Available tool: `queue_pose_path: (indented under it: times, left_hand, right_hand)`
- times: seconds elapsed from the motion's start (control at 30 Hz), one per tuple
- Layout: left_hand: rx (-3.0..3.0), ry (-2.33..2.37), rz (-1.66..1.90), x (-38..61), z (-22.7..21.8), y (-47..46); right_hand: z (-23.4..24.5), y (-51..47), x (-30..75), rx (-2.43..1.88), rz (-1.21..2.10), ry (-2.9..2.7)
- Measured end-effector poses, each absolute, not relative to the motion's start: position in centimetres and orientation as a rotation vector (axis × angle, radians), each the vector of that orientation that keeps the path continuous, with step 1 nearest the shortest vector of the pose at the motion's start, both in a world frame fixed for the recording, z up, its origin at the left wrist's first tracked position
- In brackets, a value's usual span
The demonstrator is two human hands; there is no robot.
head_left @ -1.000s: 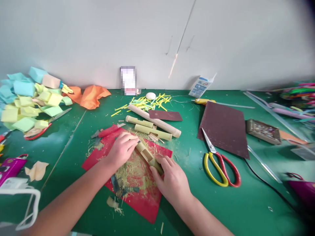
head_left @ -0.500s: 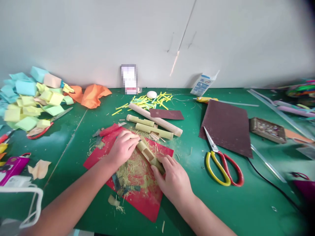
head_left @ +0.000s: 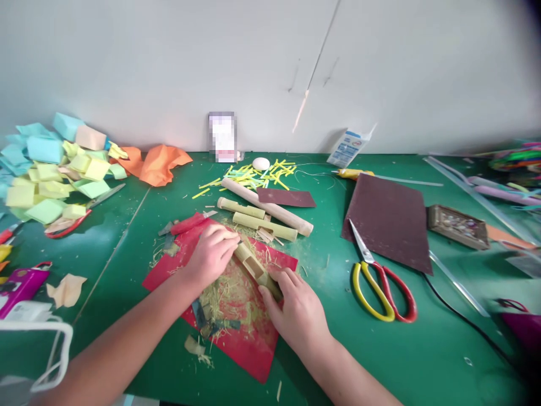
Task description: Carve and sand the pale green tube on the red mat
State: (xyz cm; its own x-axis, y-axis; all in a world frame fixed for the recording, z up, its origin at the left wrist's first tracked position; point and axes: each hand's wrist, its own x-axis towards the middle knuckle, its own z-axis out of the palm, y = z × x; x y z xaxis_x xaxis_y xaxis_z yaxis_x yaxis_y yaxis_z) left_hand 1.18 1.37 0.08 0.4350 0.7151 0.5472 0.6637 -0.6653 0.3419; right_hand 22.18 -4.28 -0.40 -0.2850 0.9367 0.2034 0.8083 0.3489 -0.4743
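A short bamboo tube [head_left: 253,266] with a rectangular slot cut in its side lies slanted between my hands. My left hand [head_left: 213,251] is closed at its far end; a small dark edge shows by the fingertips, too small to identify. Around the near end wrap the fingers and thumb of my right hand [head_left: 298,304]. Beneath is a red sheet [head_left: 249,355], strewn with pale shavings [head_left: 220,293] and dark scraps [head_left: 228,324]. Just beyond the left hand rests a red-handled knife [head_left: 188,223]. Two more cut bamboo pieces [head_left: 264,226] lie behind the tube.
Farther back are a pale rod [head_left: 287,214], a brown strip [head_left: 287,197], yellow paper strips [head_left: 276,172] and a phone [head_left: 222,137]. Scissors [head_left: 382,287] touch a dark brown sheet [head_left: 389,220] at right, beside a small box [head_left: 459,226]. Folded papers [head_left: 54,180] heap at left.
Both hands and the bamboo tube stay almost in place. The whole view shifts very slightly.
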Motion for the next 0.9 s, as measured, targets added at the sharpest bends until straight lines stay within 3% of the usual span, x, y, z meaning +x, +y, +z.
queue_pose_path:
  times: [0.9]
  left_hand:
    - [2.602, 1.14, 1.01, 1.13, -0.38, 1.37]
  right_hand:
    - [-0.36, -4.48, 22.35, -1.531, 0.415, -2.119]
